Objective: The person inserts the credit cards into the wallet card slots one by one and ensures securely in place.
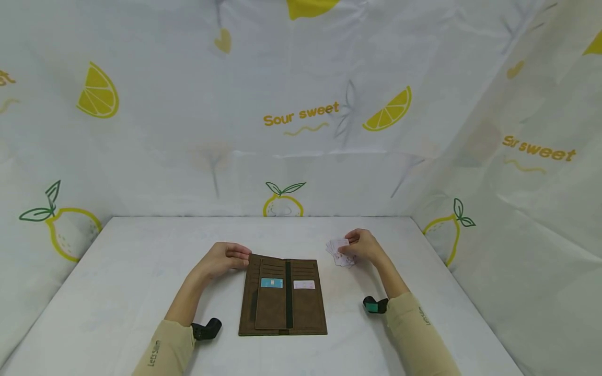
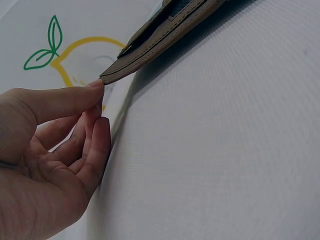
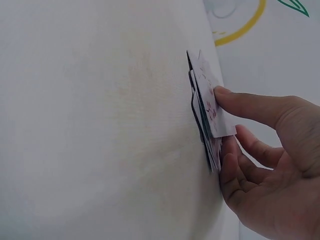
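Right hand (image 1: 363, 246) pinches the right side of a fanned pile of cards (image 1: 339, 256), thumb on the face of the top card (image 3: 212, 107) and the other fingers curled behind its edge; whether just 1 card or several sit in the pinch, I cannot tell. The pile is on the white table (image 1: 282, 237), apart from a brown wallet (image 1: 270, 316) and a little beyond its upper right corner. Left hand (image 1: 223, 258) holds the wallet's upper left corner between thumb and fingertips. The wallet lies open, with a blue card (image 1: 271, 283) in a slot on the left half and a pale card (image 1: 304, 284) in a slot on the right half.

The likeliest slip is at the pile: the cards look thin and overlap closely, so too deep a pinch could bring up 2 or more together, and a sideways drag could scatter the rest. Too light a hold could let a card twist or drop. At the wallet, a tug on that 1 corner could skew it or lift the left half over the slots
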Motion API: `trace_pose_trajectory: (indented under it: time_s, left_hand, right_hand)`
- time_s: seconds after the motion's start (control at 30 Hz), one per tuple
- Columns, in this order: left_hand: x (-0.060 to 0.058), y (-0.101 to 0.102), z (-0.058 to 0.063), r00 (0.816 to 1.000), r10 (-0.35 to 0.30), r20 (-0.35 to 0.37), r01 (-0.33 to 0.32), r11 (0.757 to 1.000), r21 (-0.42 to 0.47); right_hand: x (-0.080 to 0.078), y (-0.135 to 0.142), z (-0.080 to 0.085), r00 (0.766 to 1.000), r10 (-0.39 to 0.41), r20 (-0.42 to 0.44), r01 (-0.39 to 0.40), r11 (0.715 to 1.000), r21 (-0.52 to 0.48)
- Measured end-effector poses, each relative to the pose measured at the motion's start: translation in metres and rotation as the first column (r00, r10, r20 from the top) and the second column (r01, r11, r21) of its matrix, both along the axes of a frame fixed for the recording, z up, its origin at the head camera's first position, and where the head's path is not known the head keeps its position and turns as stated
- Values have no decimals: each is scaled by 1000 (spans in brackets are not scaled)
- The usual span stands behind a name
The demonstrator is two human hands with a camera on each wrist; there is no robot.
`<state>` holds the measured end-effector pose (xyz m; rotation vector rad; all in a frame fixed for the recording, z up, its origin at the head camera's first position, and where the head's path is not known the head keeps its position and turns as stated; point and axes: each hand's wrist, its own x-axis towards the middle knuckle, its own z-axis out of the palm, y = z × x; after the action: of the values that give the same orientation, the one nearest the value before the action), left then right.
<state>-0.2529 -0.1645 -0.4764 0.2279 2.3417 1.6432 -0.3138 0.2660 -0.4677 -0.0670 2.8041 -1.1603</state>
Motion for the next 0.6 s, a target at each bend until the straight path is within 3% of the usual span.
trace_pose_trajectory:
  time_s: [0.6]
  left_hand:
    - [-4,-1,-6,1000,6,-2,-6,1000,-1]
  right_hand:
    - [3,3,-3,997,-76,14,78,980,-182]
